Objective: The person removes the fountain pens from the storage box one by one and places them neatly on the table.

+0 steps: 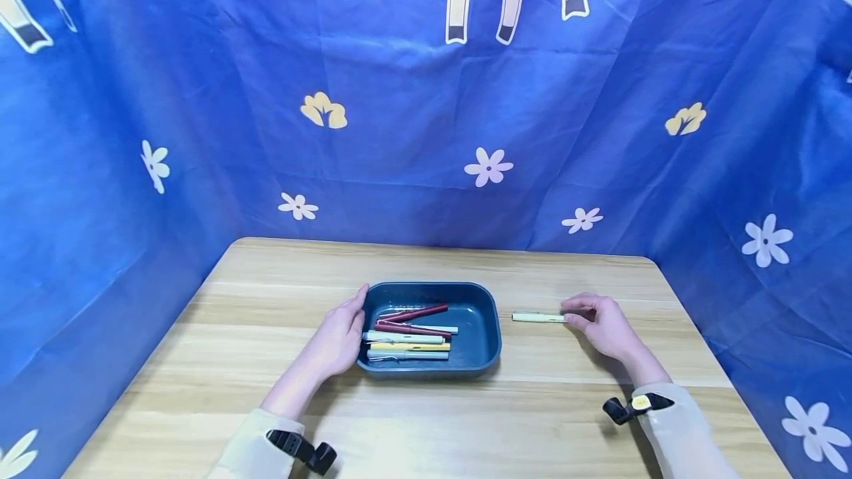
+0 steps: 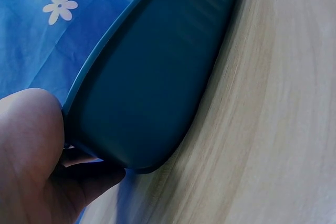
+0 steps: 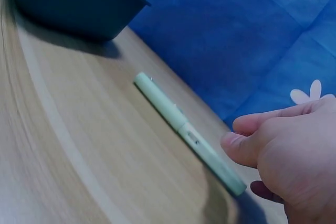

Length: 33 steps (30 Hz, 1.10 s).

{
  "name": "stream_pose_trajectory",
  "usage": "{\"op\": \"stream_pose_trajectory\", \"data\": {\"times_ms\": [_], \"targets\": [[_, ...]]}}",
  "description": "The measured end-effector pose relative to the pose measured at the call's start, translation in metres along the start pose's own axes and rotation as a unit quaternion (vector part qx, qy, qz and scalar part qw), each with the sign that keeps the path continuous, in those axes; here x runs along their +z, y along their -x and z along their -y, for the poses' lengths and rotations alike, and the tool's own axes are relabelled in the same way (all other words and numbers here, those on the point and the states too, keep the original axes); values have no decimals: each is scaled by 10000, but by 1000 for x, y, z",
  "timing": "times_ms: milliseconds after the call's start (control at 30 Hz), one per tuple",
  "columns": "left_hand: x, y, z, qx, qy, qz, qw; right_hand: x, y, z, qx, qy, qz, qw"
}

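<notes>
In the head view my left hand [image 1: 342, 335] rests against the left end of a dark teal plastic box [image 1: 475, 346], its fingers along the outer wall. The left wrist view shows that hand [image 2: 31, 156] touching the box [image 2: 152, 82] near the rim. Several pens lie inside, among them a dark red pen [image 1: 416, 313] and a yellow pen [image 1: 413, 347]. Right of the box, a capped pale green pen [image 1: 535, 317] lies on the table. My right hand [image 1: 606, 327] hovers by its right end, thumb and forefinger slightly bent; the right wrist view shows the pen [image 3: 186, 129] apart from the fingertips.
The wooden table [image 1: 512, 420] extends around the box on all sides. A blue patterned cloth [image 1: 399, 168] hangs behind the table and along both sides. Each wrist wears a black strap with a small camera [image 1: 322, 457].
</notes>
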State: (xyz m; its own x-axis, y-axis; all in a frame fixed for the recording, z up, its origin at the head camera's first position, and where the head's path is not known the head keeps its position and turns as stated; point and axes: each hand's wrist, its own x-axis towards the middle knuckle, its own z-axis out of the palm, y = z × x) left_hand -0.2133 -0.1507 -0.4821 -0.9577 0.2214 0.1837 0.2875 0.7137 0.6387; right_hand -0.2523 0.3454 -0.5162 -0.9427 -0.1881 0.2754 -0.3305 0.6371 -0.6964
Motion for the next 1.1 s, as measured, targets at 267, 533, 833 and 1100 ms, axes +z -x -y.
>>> {"op": "stream_pose_trajectory", "data": {"times_ms": [267,533,833,1100], "targets": [[-1,-3,-1,66,26,9,10000,-5,-7,23,-109,33,-121,9999],[-3,-3,-1,66,-16,12,10000,0,-16,50,-526,-421,-117,9977],[-4,-2,-2,66,-15,18,10000,14,-30,81,-729,-1161,-365,9899],[-2,-1,-1,91,13,-7,10000,31,-43,96,-887,-1663,-251,9818]]}}
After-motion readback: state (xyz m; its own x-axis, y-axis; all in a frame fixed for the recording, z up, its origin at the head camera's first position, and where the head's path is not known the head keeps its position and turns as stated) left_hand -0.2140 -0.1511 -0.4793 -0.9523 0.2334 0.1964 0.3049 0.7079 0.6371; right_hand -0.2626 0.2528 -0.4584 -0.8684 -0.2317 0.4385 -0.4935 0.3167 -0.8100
